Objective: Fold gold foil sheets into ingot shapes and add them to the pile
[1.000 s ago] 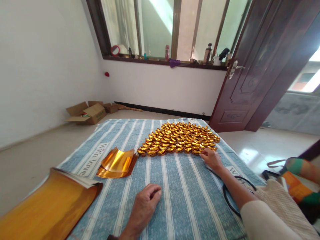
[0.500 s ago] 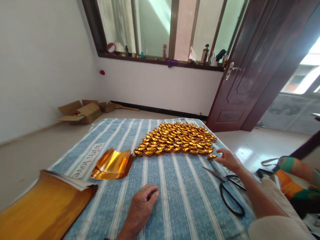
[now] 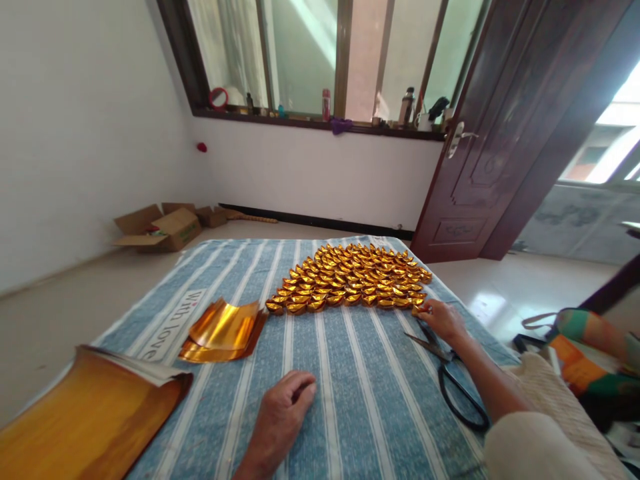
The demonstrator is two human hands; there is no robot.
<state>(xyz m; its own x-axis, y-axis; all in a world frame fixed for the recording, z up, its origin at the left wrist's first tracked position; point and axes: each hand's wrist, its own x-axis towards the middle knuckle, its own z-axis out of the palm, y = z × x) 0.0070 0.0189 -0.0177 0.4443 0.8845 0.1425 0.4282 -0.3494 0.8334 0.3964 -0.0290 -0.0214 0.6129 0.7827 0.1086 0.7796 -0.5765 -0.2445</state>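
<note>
At the right end of the front row, my right hand (image 3: 444, 321) has its fingertips closed on a folded gold paper ingot (image 3: 418, 311). Several rows of the same shiny ingots (image 3: 353, 277) stand packed together on the blue-and-white striped cloth (image 3: 345, 393). Black-handled scissors (image 3: 445, 360) lie beneath my right hand and forearm, which hide part of them. My left hand (image 3: 286, 408) rests on the cloth near the front, fingers curled in, with nothing seen in it. Beyond it to the left lies a small stack of gold foil sheets (image 3: 225, 330).
A large gold sheet pile (image 3: 95, 413) covers the near left corner. Cardboard boxes (image 3: 170, 227) sit on the floor by the wall. A dark red door (image 3: 480, 167) stands at the right, and bottles and cups line the window sill (image 3: 300, 121).
My right hand has moved slightly left and down onto the end ingot, which now sits closer to the front row. My left hand has stayed in place.
</note>
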